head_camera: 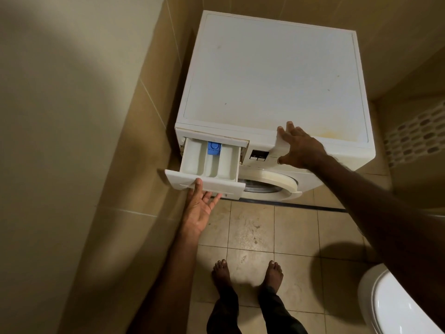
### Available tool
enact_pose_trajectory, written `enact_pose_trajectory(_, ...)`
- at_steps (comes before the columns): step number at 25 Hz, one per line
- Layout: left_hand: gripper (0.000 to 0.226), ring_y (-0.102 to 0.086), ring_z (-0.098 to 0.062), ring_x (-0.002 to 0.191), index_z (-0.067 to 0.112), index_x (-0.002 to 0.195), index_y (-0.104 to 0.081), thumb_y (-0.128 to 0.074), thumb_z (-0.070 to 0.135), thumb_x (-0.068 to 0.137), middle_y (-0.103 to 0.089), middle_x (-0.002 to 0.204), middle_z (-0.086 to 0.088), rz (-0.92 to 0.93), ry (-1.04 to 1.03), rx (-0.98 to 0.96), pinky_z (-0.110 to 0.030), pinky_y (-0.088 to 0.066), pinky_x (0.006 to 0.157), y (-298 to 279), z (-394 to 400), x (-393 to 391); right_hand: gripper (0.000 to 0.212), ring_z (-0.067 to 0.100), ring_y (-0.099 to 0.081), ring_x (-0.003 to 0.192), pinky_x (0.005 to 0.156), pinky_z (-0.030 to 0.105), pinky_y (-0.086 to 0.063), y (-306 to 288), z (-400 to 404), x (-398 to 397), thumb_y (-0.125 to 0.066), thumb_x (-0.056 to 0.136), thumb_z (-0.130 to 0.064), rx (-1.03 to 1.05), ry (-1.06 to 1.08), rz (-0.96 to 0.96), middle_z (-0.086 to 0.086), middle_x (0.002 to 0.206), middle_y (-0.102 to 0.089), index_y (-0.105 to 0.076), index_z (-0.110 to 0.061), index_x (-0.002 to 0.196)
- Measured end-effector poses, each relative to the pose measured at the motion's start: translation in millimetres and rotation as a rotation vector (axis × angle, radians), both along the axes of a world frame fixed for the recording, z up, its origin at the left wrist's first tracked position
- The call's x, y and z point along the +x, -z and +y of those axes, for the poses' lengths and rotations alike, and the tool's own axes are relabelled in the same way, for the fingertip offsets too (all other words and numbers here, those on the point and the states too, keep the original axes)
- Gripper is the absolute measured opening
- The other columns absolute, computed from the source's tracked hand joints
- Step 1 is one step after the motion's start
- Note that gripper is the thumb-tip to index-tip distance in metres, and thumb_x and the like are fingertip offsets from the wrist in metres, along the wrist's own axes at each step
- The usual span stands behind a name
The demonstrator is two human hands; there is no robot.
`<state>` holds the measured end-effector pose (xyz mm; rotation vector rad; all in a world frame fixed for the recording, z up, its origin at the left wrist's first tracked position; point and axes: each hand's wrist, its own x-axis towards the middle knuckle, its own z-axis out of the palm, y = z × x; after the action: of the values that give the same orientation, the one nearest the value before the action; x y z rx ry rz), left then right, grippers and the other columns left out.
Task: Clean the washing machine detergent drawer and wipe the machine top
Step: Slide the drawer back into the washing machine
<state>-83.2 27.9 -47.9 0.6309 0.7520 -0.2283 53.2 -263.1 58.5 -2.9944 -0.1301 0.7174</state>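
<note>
A white front-loading washing machine (277, 80) stands in a tiled corner, its flat top bare and stained yellow near the front right. Its detergent drawer (212, 162) is pulled far out at the front left, showing pale compartments and a blue insert (213, 148). My left hand (199, 208) is palm up under the drawer's front panel, thumb on the panel's face and fingers hooked beneath it. My right hand (298, 148) rests spread on the machine's front top edge, over the control panel, holding nothing.
A beige tiled wall runs close along the machine's left side. The round door (272, 184) sits below the drawer. A white toilet (395, 302) is at the lower right. My bare feet (248, 276) stand on the stained floor tiles before the machine.
</note>
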Motion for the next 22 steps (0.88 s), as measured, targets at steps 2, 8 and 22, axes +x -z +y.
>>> enact_pose_trajectory(2,0.075,-0.061,-0.035,0.13,0.018,0.15,-0.044,-0.073,0.035,0.083,-0.06,0.143,-0.019,-0.026,0.028,0.011,-0.052,-0.056,0.101,0.9,0.2,20.5,0.109,0.024,-0.007,0.16,0.118,0.052,-0.036,0.5,-0.5,-0.7,-0.079,0.085,-0.045,-0.001,-0.005,-0.008,0.0,0.174,0.006,-0.006,-0.03,0.165)
enact_pose_trajectory(8,0.096,-0.059,-0.033,0.133,0.017,0.151,-0.042,-0.086,0.046,0.071,-0.059,0.145,-0.018,-0.055,0.042,0.08,-0.043,-0.062,0.087,-4.8,-10.7,97.2,0.106,0.024,-0.007,0.16,0.118,0.052,-0.037,0.0,-1.5,-1.5,-0.077,0.087,-0.043,0.004,0.001,-0.016,-0.001,0.174,0.006,-0.007,-0.03,0.165)
enact_pose_trajectory(22,0.114,-0.059,-0.032,0.132,0.02,0.15,-0.046,-0.097,0.05,0.053,-0.061,0.144,-0.015,-0.107,0.087,0.021,-0.046,-0.061,0.09,4.3,-11.8,121.3,0.104,0.025,-0.007,0.16,0.117,0.052,-0.037,-1.6,-0.4,-2.6,-0.076,0.088,-0.042,0.007,0.003,-0.026,-0.001,0.174,0.005,-0.008,-0.03,0.165)
